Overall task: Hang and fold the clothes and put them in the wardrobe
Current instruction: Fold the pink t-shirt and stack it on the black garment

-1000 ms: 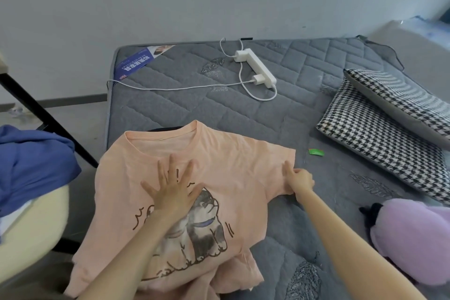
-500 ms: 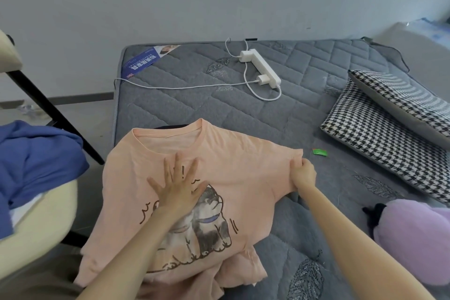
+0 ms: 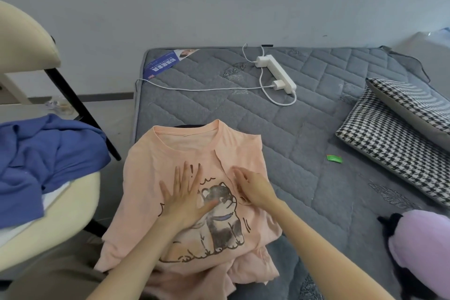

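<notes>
Both hands on t-shirt, mid-fold: left hand flat, pinning; right hand on folded-in sleeve, grip unclear. Next: fold other side.

The right hand is blurred, so whether it pinches the folded sleeve of the peach cotton T-shirt with a cat print or only lies on it cannot be told. A dark thing, perhaps another garment, peeks from under the collar. The lilac plush toy is cut by the right edge. The small green scrap is too small to name.
</notes>
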`<move>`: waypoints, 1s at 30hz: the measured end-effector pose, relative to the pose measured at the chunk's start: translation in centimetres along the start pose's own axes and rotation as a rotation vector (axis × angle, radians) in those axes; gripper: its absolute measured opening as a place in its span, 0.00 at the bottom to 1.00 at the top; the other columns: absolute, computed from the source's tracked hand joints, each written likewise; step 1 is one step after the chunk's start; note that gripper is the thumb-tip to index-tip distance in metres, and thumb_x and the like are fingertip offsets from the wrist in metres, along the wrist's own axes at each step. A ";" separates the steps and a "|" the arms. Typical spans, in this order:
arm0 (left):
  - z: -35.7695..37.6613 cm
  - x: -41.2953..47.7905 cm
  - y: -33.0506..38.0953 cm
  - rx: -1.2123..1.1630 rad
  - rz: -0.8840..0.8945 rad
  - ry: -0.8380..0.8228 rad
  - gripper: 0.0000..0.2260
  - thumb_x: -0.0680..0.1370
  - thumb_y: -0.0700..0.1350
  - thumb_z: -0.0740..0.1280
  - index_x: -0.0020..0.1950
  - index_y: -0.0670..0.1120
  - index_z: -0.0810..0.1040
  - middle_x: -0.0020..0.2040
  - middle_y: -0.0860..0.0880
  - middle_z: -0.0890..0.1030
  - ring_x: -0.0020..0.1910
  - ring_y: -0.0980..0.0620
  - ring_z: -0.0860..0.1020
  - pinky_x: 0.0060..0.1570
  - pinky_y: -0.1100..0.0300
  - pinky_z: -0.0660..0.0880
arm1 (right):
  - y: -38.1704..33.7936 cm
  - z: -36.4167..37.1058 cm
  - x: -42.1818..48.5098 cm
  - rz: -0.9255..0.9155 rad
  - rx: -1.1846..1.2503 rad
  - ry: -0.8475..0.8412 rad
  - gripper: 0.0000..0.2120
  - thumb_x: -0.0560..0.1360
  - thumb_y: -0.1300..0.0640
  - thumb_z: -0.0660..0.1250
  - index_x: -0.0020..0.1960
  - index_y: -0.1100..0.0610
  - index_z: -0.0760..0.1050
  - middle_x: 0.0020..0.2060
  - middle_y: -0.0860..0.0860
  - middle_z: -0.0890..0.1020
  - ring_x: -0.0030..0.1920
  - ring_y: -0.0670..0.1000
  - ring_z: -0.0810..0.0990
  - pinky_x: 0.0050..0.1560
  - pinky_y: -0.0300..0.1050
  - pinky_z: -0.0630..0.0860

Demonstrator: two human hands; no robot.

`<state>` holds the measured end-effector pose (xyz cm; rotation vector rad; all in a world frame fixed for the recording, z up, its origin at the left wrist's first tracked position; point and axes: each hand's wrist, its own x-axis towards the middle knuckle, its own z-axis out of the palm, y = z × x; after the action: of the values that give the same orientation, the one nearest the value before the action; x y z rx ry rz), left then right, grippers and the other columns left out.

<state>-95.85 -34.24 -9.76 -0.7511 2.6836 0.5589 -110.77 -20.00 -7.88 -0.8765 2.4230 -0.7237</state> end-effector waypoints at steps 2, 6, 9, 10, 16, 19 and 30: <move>0.0 -0.5 -0.2 0.006 0.005 -0.016 0.46 0.61 0.78 0.38 0.69 0.57 0.22 0.67 0.51 0.19 0.67 0.49 0.21 0.67 0.34 0.36 | 0.3 0.0 0.1 0.007 0.017 0.188 0.18 0.83 0.48 0.51 0.69 0.48 0.69 0.57 0.48 0.80 0.59 0.52 0.77 0.53 0.47 0.73; 0.0 -0.7 -0.4 0.002 0.007 -0.016 0.47 0.62 0.78 0.41 0.72 0.57 0.25 0.70 0.50 0.21 0.68 0.49 0.22 0.67 0.34 0.35 | 1.3 0.1 0.5 -0.219 -0.185 0.322 0.19 0.82 0.54 0.54 0.73 0.50 0.65 0.67 0.50 0.72 0.67 0.52 0.67 0.58 0.48 0.71; 0.0 -0.7 -0.4 -0.016 0.011 -0.023 0.48 0.59 0.80 0.37 0.70 0.58 0.24 0.70 0.50 0.21 0.68 0.50 0.22 0.68 0.34 0.35 | 2.0 1.2 0.9 -0.199 -0.303 0.042 0.22 0.83 0.48 0.46 0.77 0.44 0.50 0.77 0.52 0.54 0.77 0.56 0.49 0.75 0.53 0.49; -0.1 -0.8 -0.4 -0.019 0.018 -0.021 0.50 0.55 0.81 0.34 0.70 0.58 0.24 0.70 0.51 0.21 0.68 0.50 0.22 0.67 0.34 0.35 | 2.5 1.7 1.1 -0.142 -0.327 -0.042 0.23 0.83 0.45 0.42 0.77 0.42 0.45 0.78 0.51 0.48 0.77 0.56 0.43 0.75 0.54 0.42; 0.1 -1.5 -1.4 -0.029 0.061 -0.015 0.52 0.52 0.81 0.30 0.71 0.59 0.26 0.68 0.52 0.20 0.67 0.50 0.22 0.68 0.36 0.34 | 4.5 3.7 1.2 -0.031 -0.451 -0.058 0.36 0.68 0.30 0.23 0.74 0.39 0.31 0.77 0.48 0.37 0.75 0.59 0.33 0.73 0.54 0.31; -0.3 -1.9 -2.2 -0.108 0.091 -0.030 0.43 0.66 0.77 0.41 0.74 0.59 0.31 0.71 0.53 0.24 0.71 0.51 0.26 0.70 0.41 0.33 | 3.5 3.4 1.4 0.010 -0.390 -0.053 0.28 0.78 0.38 0.35 0.77 0.41 0.41 0.78 0.48 0.45 0.77 0.58 0.40 0.76 0.53 0.38; -1.5 -4.1 -10.5 -0.533 -0.199 0.481 0.21 0.81 0.44 0.58 0.74 0.41 0.62 0.74 0.44 0.59 0.74 0.46 0.56 0.71 0.57 0.52 | -7.8 7.4 1.4 -0.449 -0.232 0.203 0.24 0.80 0.51 0.47 0.70 0.56 0.70 0.68 0.54 0.73 0.70 0.56 0.68 0.71 0.53 0.62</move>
<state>-86.97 -41.44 -9.86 -1.4363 2.8429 1.1952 -104.05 -28.45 -9.10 -1.5395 2.5479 -0.7225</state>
